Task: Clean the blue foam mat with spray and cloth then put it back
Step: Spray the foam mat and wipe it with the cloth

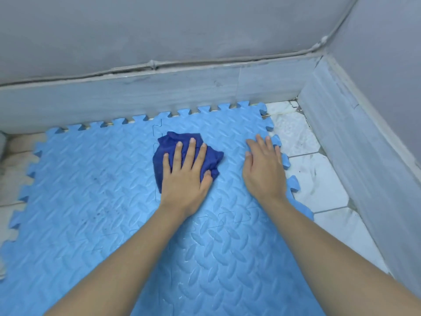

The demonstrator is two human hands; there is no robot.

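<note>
We press our left hand (pixel 185 176) flat on the dark blue cloth (pixel 168 144), fingers spread, thumb tucked against its near fold; the cloth lies bunched under that palm on the blue foam mat (pixel 95 179); our right hand (pixel 264 169) rests open just beside it, fingers together, fingertips near the mat's toothed edge; beyond that edge lies white tiled floor (pixel 319 179).

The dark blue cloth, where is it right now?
In the head view the dark blue cloth lies bunched near the middle of the blue foam mat, pressed flat under the left hand, with the right hand beside it on the mat's right edge.
</note>
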